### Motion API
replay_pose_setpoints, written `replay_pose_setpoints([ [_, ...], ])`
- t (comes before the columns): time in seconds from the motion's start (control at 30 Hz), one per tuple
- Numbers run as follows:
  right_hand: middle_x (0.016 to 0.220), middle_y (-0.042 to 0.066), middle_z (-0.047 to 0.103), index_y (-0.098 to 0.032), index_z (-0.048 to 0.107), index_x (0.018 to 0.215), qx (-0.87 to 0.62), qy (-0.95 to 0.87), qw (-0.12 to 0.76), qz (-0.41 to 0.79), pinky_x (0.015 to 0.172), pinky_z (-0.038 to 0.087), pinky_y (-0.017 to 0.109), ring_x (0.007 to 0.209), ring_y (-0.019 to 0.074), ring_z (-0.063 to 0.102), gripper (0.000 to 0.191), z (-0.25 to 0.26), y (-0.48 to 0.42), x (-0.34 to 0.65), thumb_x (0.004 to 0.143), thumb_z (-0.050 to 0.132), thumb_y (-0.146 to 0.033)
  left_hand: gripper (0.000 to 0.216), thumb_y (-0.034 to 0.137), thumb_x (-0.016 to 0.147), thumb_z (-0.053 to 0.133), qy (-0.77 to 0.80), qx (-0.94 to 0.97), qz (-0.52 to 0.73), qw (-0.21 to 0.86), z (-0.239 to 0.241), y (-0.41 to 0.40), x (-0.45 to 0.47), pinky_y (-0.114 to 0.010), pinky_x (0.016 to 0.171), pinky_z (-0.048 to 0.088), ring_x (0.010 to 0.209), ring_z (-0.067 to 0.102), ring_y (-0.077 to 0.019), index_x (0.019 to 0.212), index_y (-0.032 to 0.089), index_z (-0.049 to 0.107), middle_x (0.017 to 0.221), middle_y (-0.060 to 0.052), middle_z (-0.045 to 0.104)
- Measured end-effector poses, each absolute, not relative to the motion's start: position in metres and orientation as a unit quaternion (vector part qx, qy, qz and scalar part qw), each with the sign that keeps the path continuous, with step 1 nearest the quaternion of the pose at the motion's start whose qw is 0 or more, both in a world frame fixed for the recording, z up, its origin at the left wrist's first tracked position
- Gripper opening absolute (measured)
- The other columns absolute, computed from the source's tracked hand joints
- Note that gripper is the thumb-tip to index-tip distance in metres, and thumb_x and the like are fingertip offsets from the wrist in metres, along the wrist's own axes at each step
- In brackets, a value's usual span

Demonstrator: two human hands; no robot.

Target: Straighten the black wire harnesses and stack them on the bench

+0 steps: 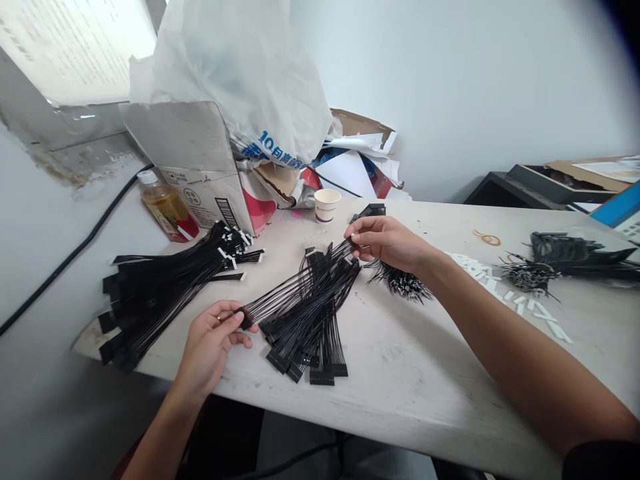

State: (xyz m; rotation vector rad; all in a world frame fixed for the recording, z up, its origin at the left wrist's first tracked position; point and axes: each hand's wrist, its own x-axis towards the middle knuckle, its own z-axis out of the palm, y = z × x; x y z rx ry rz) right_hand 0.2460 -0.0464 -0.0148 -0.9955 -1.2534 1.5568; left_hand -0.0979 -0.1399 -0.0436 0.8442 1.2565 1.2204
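Note:
My left hand (213, 340) pinches the connector end of a black cable harness (290, 287) near the front edge of the white table (400, 360). My right hand (383, 241) grips the other end of the same harness, so the wires stretch taut between both hands above the table. Beneath them lies a loose pile of black cables with connectors (313, 327). A larger heap of black cables with white tags (165, 287) lies to the left. A bunch of loose wire ends (400, 280) rests under my right wrist.
A cardboard box (200, 163) with a white plastic bag (240, 73) stands at the back left, a tea bottle (167, 213) beside it. A paper cup (327, 205) sits at the back. White tags (500, 280), more black cables (570, 257) and a rubber band (487, 237) lie right.

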Motion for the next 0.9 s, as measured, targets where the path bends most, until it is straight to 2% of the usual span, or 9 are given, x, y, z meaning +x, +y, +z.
replay_pose_setpoints([
  [0.17,0.059,0.001,0.062,-0.013,0.070,0.084,-0.417,-0.542,0.446,0.578,0.042,0.039,0.020,0.052,0.0114,0.061,0.026,-0.017,-0.044,0.247,0.069,0.089,-0.022,0.033,0.027,0.061,0.092,0.521,0.373,0.514,0.570,-0.048,-0.142,-0.099,-0.026,0.045,0.051,0.060,0.070,-0.0214,0.080,0.014,0.068,0.069,-0.003,0.068],
  [0.3,0.061,0.001,0.062,-0.013,0.071,0.082,-0.399,-0.560,0.468,0.555,0.038,0.036,0.021,0.049,0.0116,0.061,0.021,-0.018,-0.043,0.252,0.071,0.086,-0.022,0.032,0.025,0.063,0.091,0.514,0.373,0.504,0.585,-0.050,-0.141,-0.102,-0.025,0.046,0.049,0.060,0.069,-0.0204,0.082,0.013,0.068,0.069,-0.004,0.070],
  [0.47,0.056,0.002,0.063,-0.014,0.074,0.085,-0.379,-0.612,0.435,0.541,0.038,0.034,0.021,0.044,0.0095,0.055,0.012,-0.017,-0.045,0.259,0.079,0.081,-0.021,0.031,0.024,0.063,0.091,0.513,0.359,0.506,0.594,-0.050,-0.139,-0.108,-0.023,0.047,0.048,0.060,0.067,-0.0186,0.081,0.013,0.068,0.066,-0.007,0.071],
  [0.7,0.054,0.002,0.063,-0.014,0.075,0.082,-0.386,-0.572,0.444,0.572,0.035,0.032,0.021,0.041,0.0107,0.055,0.015,-0.022,-0.042,0.261,0.072,0.085,-0.019,0.037,0.026,0.059,0.095,0.521,0.360,0.505,0.587,-0.047,-0.141,-0.104,-0.024,0.046,0.051,0.061,0.071,-0.0211,0.081,0.012,0.069,0.068,-0.005,0.071],
  [0.9,0.052,0.003,0.065,-0.013,0.078,0.084,-0.367,-0.550,0.448,0.602,0.036,0.033,0.020,0.040,0.0094,0.054,0.019,-0.026,-0.038,0.265,0.071,0.088,-0.021,0.037,0.027,0.056,0.096,0.522,0.355,0.495,0.597,-0.042,-0.144,-0.100,-0.024,0.042,0.051,0.061,0.073,-0.0234,0.078,0.012,0.070,0.068,-0.004,0.070],
])
